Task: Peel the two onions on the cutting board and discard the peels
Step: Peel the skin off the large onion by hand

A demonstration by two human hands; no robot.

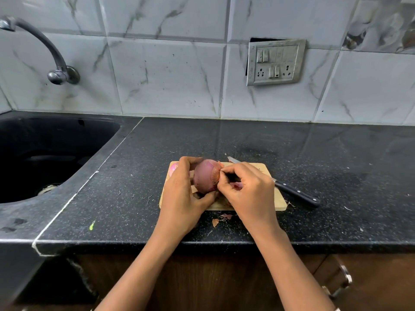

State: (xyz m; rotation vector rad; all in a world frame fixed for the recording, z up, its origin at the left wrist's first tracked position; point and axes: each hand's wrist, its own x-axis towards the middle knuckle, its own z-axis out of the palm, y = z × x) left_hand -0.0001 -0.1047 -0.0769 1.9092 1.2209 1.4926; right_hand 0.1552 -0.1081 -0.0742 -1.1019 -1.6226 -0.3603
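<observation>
A red onion (205, 176) with dry skin partly loose is held just above the wooden cutting board (277, 200). My left hand (182, 198) grips it from the left and below. My right hand (249, 191) pinches a strip of papery peel (216, 173) at the onion's right side. A second onion (173, 169), paler and pinkish, peeks out at the board's far left corner behind my left hand. Torn peel scraps (221, 218) lie on the counter in front of the board.
A black-handled knife (294, 191) lies across the board's right side, blade pointing to the back left. A black sink (51, 158) with a tap (56, 63) is at the left. The dark counter's front edge (224, 242) runs below my wrists. A switch panel (275, 62) is on the tiled wall.
</observation>
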